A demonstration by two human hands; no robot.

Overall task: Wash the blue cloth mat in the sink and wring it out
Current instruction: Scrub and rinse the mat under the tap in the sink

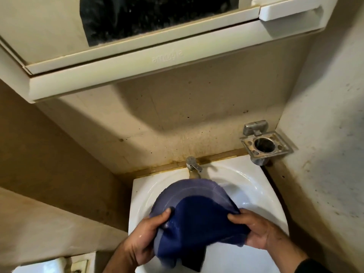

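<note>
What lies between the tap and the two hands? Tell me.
In the head view, the blue cloth mat spans that stretch over the sink, from just below the tap down into the left hand and right hand.

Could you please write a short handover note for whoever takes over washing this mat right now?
Left hand: gripping the mat's left edge.
Right hand: gripping its right edge.
Mat: held over the sink, below the tap; middle dark and wet, far edge paler.
Done: partly wetted; no running water visible.
Left: finish washing, then wring it out.
</note>
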